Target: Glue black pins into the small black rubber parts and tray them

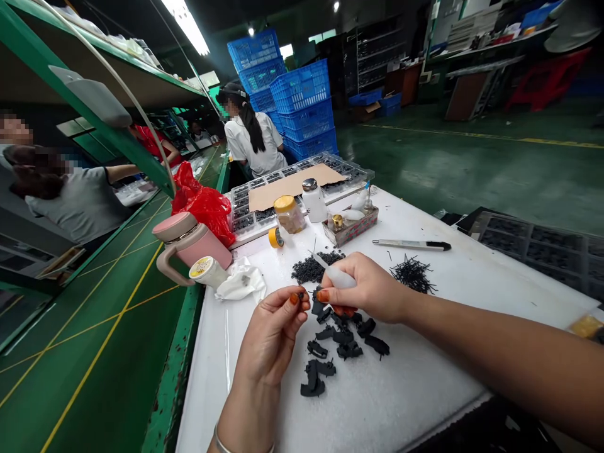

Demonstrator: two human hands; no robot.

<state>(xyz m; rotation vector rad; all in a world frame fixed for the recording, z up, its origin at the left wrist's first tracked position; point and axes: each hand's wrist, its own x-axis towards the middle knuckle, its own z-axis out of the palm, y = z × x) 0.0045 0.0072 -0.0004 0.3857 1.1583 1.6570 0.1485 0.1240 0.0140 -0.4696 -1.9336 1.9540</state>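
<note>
My left hand is closed in a pinch on a small black part, mostly covered by the fingertips. Close beside it, my right hand grips a white squeeze bottle with a thin nozzle pointing up and left. The right thumb and fingertips are near the left fingertips; whether they also hold something tiny I cannot tell. Below both hands lie several black curved pieces on the white tabletop. Behind the bottle spreads a pile of small black rings. Thin black pins form a heap to the right.
Left on the table stand a pink mug, a white tub and crumpled tissue. Farther back are yellow tape, a jar, a small box and compartment trays. A pen lies right. Co-workers sit beyond.
</note>
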